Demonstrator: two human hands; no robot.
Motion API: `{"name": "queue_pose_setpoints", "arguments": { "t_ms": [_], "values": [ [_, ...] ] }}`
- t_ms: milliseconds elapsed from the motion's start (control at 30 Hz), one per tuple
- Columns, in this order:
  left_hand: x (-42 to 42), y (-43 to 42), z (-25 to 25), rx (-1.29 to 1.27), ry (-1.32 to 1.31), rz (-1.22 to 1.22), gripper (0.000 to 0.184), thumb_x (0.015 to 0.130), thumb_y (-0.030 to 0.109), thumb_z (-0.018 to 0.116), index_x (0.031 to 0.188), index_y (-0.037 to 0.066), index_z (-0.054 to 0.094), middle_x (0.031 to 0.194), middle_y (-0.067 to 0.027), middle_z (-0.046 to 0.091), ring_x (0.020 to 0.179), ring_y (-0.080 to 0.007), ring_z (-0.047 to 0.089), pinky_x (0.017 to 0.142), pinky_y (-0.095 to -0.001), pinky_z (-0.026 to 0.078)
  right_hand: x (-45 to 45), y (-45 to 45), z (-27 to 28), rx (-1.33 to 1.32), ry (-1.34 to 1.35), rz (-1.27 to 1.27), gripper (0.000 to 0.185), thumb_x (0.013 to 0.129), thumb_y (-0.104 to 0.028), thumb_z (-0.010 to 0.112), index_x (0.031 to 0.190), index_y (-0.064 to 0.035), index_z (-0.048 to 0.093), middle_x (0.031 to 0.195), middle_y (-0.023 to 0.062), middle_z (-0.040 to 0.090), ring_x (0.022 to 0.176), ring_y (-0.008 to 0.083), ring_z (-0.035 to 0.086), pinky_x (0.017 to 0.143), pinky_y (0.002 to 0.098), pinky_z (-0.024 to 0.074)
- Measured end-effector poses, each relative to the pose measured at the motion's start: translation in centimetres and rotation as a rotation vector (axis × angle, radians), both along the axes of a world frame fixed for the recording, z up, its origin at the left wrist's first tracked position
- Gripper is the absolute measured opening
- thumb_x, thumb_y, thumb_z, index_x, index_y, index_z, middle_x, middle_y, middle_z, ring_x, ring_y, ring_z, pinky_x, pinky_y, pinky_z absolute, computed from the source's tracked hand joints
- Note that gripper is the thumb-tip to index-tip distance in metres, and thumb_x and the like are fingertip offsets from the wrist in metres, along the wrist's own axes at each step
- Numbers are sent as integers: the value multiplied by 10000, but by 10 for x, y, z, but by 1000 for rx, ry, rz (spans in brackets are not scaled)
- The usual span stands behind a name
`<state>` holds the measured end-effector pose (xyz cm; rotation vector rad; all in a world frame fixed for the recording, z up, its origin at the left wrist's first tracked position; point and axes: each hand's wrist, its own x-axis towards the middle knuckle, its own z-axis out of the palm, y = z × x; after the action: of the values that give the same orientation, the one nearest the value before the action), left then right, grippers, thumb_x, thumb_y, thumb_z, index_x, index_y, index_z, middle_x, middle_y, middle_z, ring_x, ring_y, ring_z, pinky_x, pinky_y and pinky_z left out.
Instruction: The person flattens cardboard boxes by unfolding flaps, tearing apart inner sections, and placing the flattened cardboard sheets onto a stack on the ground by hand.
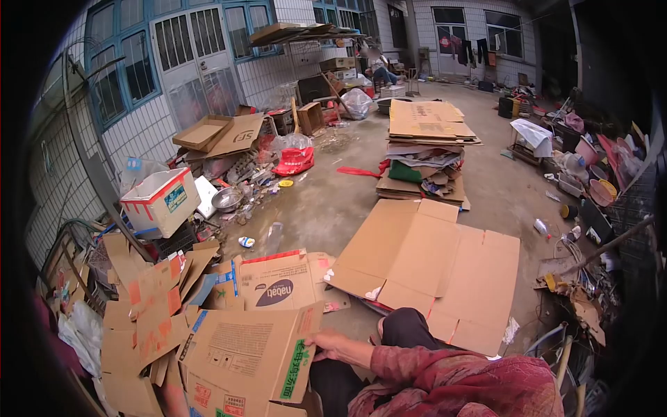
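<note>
My right hand (333,345) grips the right edge of a printed brown cardboard box (240,347), its fingers curled over the edge by a strip of green lettering. The box lies tilted and partly flattened in front of my knees. A blurred patch at the box's lower left looks like my left hand (175,399); its fingers cannot be made out. Beyond the held box lies another carton with a dark oval logo (276,293). Torn cardboard pieces (149,313) are heaped to the left.
A large opened-out cardboard sheet (424,267) lies right of centre, before a stack of flattened cardboard (427,125). A white foam box (161,203) and a metal bowl (227,199) stand left. Mixed clutter (590,167) lines the right side. Another person (380,68) sits far back.
</note>
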<state>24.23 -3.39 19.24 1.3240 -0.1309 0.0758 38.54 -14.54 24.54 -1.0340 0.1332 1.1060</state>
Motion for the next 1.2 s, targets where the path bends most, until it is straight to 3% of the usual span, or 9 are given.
{"name": "queue_pose_setpoints", "arguments": {
  "t_ms": [567,767,833,1067,1200],
  "values": [
    [50,-31,49,389,-43,-118,589,906,400,468,1414,137,328,1422,-127,377,1302,-302,360,1061,-494,284,-3,-7,32,32,-68,-20,411,828,-17,551,1232,10,484,1174,170,561,1089,329,551,908,600,439],
    [61,-43,65,534,-37,-159,592,905,405,470,1415,142,327,1421,-128,377,1300,-300,362,1058,-489,289,-6,-15,54,83,-190,-55,388,823,-34,563,1204,14,508,1129,183,583,1024,327,590,860,578,478],
    [66,-47,71,580,-39,-170,593,904,407,471,1416,143,326,1420,-129,377,1299,-300,363,1056,-487,290,-2,-24,62,122,-206,-53,428,795,-7,561,1210,25,461,1085,169,585,957,314,617,763,531,538],
    [82,-69,91,747,-53,-231,597,903,413,474,1417,149,325,1419,-130,377,1297,-298,366,1052,-482,296,-12,-74,90,194,-216,-188,397,794,0,562,1180,38,480,1092,166,583,966,315,613,813,570,516],
    [42,-87,69,753,57,-197,599,902,416,476,1418,152,324,1418,-131,377,1295,-297,368,1050,-479,299,-6,-100,74,307,-140,-205,392,813,-9,540,1196,33,471,1131,158,570,1029,308,587,864,577,487]
  ]
}}
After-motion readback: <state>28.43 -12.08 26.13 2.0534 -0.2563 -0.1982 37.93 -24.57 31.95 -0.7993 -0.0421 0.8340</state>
